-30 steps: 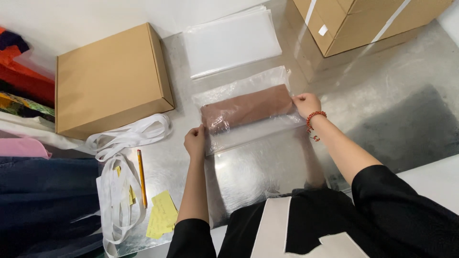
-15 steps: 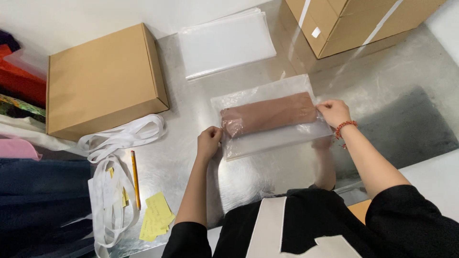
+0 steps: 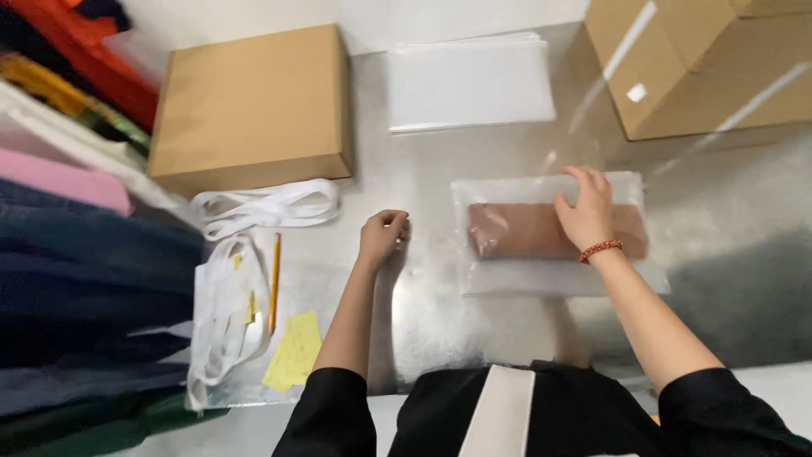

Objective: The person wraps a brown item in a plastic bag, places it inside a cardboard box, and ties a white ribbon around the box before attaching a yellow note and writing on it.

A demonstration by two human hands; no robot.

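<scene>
Looking down in the head view: right hand (image 3: 585,210) laid flat, fingers spread, on top of a clear plastic bag (image 3: 554,237) holding a folded brown garment (image 3: 516,231), pressing rather than gripping. Bag flat on the metal desk (image 3: 423,296), right of centre, long axis running left to right. Left hand (image 3: 382,235) resting on the bare desk just left of the bag, fingers curled into a loose fist, holding nothing, apart from the bag's left edge. Right hand therefore the nearer one, already touching; bag to the right of the left hand. Farther off, a stack of empty clear bags (image 3: 469,83); far left, a flat cardboard box (image 3: 254,106); far right, a larger taped carton (image 3: 702,59). Near left, white straps (image 3: 262,207), a pencil (image 3: 274,279), yellow slips (image 3: 294,351).
</scene>
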